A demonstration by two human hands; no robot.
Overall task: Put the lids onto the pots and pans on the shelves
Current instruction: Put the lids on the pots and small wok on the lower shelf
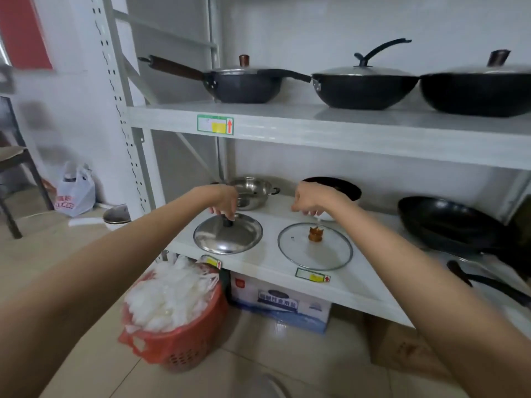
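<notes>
On the lower shelf (359, 285) lie a steel lid (228, 234) with a black knob and a glass lid (314, 246) with a brown knob. My left hand (222, 199) pinches the steel lid's knob. My right hand (310, 199) hovers just above the glass lid's knob, fingers pointing down and empty. Behind the lids stand an uncovered steel pot (251, 192) and a black-and-white pot (339, 188). An uncovered black pan (451, 222) sits to the right. Three black woks (244, 86) (363, 87) (477, 94) on the upper shelf carry lids.
A red basket (175, 323) of white plastic stands on the floor under the shelf's left end, next to a printed box (281, 305). A white bag (75, 191) and a small bin (116, 215) sit by the wall. A second black handle (488, 282) pokes out at the right.
</notes>
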